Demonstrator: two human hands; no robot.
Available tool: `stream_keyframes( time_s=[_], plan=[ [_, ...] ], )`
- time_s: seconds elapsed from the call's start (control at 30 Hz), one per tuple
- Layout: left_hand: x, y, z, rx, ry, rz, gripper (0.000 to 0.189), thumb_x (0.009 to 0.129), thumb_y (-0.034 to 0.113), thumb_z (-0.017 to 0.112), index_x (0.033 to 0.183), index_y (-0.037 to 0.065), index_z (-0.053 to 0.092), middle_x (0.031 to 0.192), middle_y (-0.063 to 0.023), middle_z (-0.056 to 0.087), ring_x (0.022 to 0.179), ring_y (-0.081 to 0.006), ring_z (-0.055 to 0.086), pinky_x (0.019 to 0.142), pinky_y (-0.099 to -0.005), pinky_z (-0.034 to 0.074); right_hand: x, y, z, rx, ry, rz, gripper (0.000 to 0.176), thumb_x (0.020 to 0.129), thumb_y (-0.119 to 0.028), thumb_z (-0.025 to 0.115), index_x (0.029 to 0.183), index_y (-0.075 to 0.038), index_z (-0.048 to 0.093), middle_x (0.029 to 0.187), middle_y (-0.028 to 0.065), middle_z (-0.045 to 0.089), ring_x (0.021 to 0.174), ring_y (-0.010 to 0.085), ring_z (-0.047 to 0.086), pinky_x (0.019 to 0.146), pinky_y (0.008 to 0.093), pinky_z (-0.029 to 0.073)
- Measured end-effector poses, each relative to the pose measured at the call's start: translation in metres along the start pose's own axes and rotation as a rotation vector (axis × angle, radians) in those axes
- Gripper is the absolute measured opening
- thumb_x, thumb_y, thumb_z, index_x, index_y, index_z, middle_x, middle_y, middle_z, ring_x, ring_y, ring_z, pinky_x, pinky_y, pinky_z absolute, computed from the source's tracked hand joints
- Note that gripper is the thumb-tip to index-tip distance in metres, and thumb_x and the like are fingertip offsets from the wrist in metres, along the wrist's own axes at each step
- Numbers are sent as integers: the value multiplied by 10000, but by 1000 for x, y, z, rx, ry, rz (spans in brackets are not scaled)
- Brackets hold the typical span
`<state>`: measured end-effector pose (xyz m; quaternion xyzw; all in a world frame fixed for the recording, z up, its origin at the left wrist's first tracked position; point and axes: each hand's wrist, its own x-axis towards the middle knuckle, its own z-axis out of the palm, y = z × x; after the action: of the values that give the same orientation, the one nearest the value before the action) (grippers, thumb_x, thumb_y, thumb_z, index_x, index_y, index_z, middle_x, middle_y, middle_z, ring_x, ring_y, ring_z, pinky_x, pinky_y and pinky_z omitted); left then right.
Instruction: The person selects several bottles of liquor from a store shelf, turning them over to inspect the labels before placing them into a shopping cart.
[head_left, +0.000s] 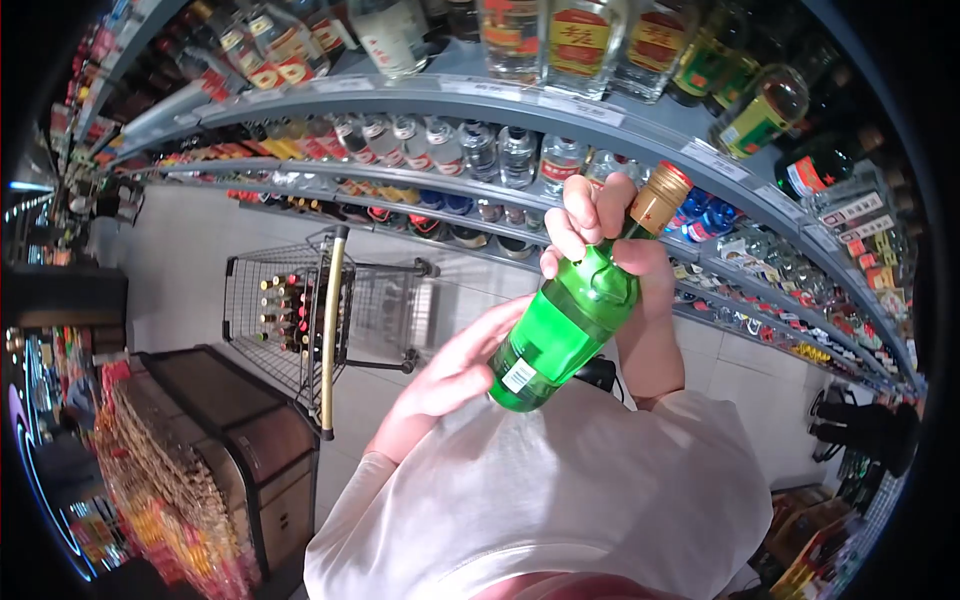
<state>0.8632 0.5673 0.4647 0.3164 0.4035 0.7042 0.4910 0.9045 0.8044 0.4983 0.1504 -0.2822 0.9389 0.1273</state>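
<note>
Green bottle (pixel 560 340) between shirt (pixel 570 490) and shelf (pixel 405 86) front edge: right hand (pixel 600 220), fingers wrapped, clasps the neck; left hand (pixel 462 362), half-open, touches the base. Loosened grip could drop it.

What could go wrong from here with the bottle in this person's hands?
The green bottle is tilted, with the right hand near its neck and the left hand by its base; if the grip slipped, it might break on the tiled floor. Its gold cap points toward the shelves, so a careless swing could knock displayed bottles.
</note>
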Motion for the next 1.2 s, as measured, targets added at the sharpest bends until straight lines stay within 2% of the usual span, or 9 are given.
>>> stream_keyframes(
  time_s=[0.2,0.33,0.43,0.57,0.73,0.9,1.0,1.1,1.2],
  plan=[
    [-35,21,-4,263,198,-102,1022,810,360,898,1594,42,325,1451,-125,546,1366,-236,518,1157,-405,380,35,63,24,-256,47,227,222,981,-212,681,993,-85,499,955,54,515,920,192,608,843,430,650],
    [-73,23,-27,-184,253,-132,960,794,245,876,1567,34,348,1382,-135,578,1238,-241,611,1073,-405,480,52,117,38,-165,41,335,274,1038,-332,632,1072,-84,521,1017,63,556,975,193,614,892,428,634],
    [-100,6,-49,-887,-33,-36,1000,767,368,892,1543,15,370,1431,-185,535,1196,-333,644,975,-470,581,55,157,63,0,124,434,454,1067,-500,536,1216,-71,542,1086,89,587,1076,220,609,977,464,599],
    [-138,7,-75,-1041,-64,36,1001,736,368,919,1519,7,412,1423,-178,531,1166,-331,648,965,-471,579,61,206,89,-33,25,536,588,1069,-571,472,1322,-43,529,1289,171,610,1167,317,657,1010,518,576],
    [-189,16,-95,-945,115,67,1012,668,447,904,1483,77,433,1246,-123,560,996,-261,657,802,-400,593,64,273,90,-15,-182,607,796,973,-632,620,1465,-38,425,1410,234,574,1251,387,638,1022,539,569],
    [-232,-3,-129,-974,29,344,966,746,349,917,1510,13,430,1426,-168,528,1194,-336,630,989,-473,564,71,316,136,-119,-247,897,1134,690,-491,964,1521,-64,321,1337,214,633,1217,376,667,1015,497,578],
    [-252,2,-146,-796,15,498,905,841,433,846,1516,1,427,1425,-157,545,1226,-310,621,1038,-451,528,80,344,142,-307,-310,943,1041,691,-389,968,1475,-65,365,1261,166,660,1180,341,684,1033,479,564],
    [-287,-16,-171,-339,675,307,834,996,586,624,1521,-29,419,1482,-171,547,1328,-225,573,1100,-391,468,109,350,153,-443,-310,645,908,737,-259,917,1449,-51,394,1270,152,637,1192,308,657,1025,448,538],
    [-320,-27,-180,68,1352,203,593,1055,362,610,1482,-26,471,1370,-170,630,1268,-264,605,1064,-427,483,145,334,168,-523,-271,142,1017,814,-406,860,1569,-45,282,1373,190,578,1271,343,599,1146,515,457]
  ],
)
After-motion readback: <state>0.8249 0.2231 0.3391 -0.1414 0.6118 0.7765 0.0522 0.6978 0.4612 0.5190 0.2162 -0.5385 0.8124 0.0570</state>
